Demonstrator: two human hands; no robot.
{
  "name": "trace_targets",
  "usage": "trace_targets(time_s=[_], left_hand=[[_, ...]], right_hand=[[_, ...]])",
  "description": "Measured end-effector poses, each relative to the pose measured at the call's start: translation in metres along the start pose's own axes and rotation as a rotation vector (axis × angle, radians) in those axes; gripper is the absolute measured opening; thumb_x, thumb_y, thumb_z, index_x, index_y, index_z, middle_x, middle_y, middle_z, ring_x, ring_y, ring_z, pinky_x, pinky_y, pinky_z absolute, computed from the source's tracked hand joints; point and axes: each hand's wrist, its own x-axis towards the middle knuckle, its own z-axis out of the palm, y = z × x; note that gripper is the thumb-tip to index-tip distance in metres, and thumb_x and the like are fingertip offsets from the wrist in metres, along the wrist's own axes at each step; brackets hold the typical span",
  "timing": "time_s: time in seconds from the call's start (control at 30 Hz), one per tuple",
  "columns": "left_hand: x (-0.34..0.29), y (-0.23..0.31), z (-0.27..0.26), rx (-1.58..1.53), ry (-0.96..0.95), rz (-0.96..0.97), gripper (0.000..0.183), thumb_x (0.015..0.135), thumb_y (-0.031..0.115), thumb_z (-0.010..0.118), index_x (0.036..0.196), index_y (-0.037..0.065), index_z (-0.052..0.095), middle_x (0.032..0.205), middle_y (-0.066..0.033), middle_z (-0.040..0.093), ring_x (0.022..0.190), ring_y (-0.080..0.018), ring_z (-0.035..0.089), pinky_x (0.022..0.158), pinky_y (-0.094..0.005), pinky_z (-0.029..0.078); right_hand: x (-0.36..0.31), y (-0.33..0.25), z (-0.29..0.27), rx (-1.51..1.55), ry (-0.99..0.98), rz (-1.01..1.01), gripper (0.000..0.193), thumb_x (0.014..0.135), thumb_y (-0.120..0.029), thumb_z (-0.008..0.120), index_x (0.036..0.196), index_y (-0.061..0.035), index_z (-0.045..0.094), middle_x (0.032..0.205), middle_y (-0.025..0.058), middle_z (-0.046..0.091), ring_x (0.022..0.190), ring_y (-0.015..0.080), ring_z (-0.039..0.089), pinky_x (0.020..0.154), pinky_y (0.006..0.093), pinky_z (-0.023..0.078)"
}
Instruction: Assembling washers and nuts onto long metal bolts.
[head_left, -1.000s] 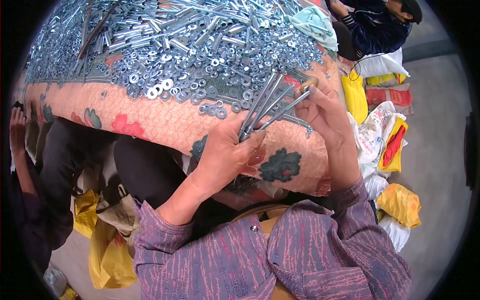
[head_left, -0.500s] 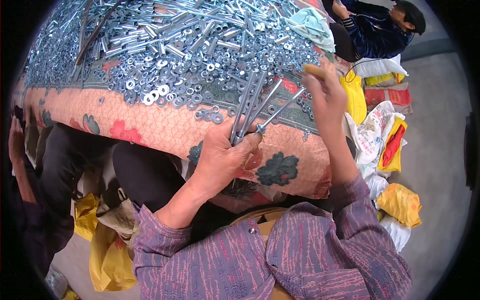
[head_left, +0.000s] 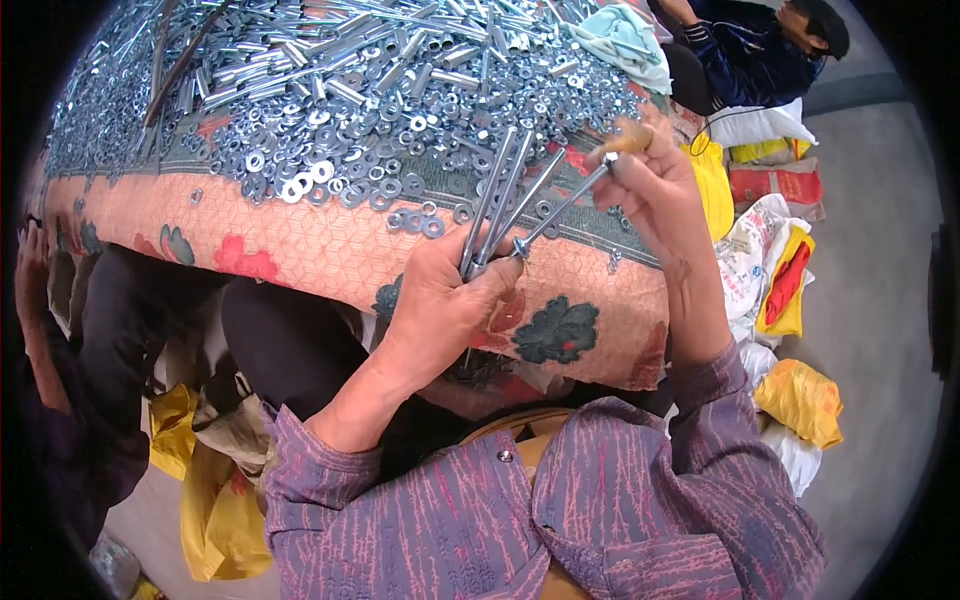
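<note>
Clearly, metal rods [head_left: 508,190] are clasped in the left-hand grip [head_left: 447,298], the rightmost rod [head_left: 565,205] being slanted up-right, its far tip pinched by the right-hand grip [head_left: 662,190].

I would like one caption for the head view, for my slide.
Left hand holding metal rods, right hand at one rod's tip, near washers heaped on a floral cloth.

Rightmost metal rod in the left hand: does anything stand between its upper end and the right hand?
Nothing visible does. The right hand is at the upper end of the rightmost metal rod, and the other rods in the left hand fan out to its left, clear of that end.
</note>
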Motion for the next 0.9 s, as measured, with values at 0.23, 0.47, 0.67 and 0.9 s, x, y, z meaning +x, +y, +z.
trace_targets(time_s=[0.23, 0.47, 0.67, 0.9], left_hand=[[0.002, 0.002, 0.000, -0.020, -0.057, 0.009, 0.010, 0.087, 0.006, 0.061, 0.094, 0.000, 0.063, 0.065, 0.0051, 0.053, 0.059, -0.0017, 0.047, 0.052, -0.0211, 0.038], [-0.001, 0.009, -0.003, -0.113, -0.125, -0.036, 0.010, 0.087, 0.004, 0.060, 0.095, 0.000, 0.063, 0.067, 0.0025, 0.055, 0.060, -0.0035, 0.050, 0.053, -0.0219, 0.040], [0.001, 0.010, -0.007, -0.050, -0.200, -0.015, 0.011, 0.087, 0.004, 0.058, 0.096, -0.001, 0.061, 0.066, 0.0003, 0.055, 0.057, -0.0052, 0.051, 0.049, -0.0217, 0.040], [0.001, 0.013, -0.006, -0.178, -0.172, -0.102, 0.011, 0.089, 0.009, 0.061, 0.096, 0.000, 0.062, 0.062, -0.0014, 0.057, 0.052, -0.0051, 0.051, 0.045, -0.0204, 0.038]], right_hand=[[-0.023, -0.001, 0.014, -0.106, -0.004, -0.240, 0.016, 0.085, 0.003, 0.062, 0.100, 0.0045, 0.057, 0.100, 0.0144, 0.063, 0.079, 0.0186, 0.066, 0.069, 0.0309, 0.057], [-0.027, 0.002, 0.022, -0.162, 0.035, -0.247, 0.015, 0.084, 0.002, 0.064, 0.098, 0.0019, 0.058, 0.094, 0.0120, 0.064, 0.072, 0.0149, 0.063, 0.067, 0.0273, 0.054], [-0.028, 0.005, 0.020, 0.119, -0.185, 0.040, 0.019, 0.085, -0.007, 0.068, 0.100, 0.0022, 0.060, 0.087, 0.0089, 0.066, 0.072, 0.0126, 0.063, 0.063, 0.0271, 0.051], [-0.044, -0.002, 0.037, 0.003, -0.047, 0.075, 0.014, 0.086, 0.001, 0.055, 0.097, 0.0051, 0.063, 0.074, 0.0095, 0.064, 0.061, 0.0140, 0.060, 0.058, 0.0270, 0.050]])
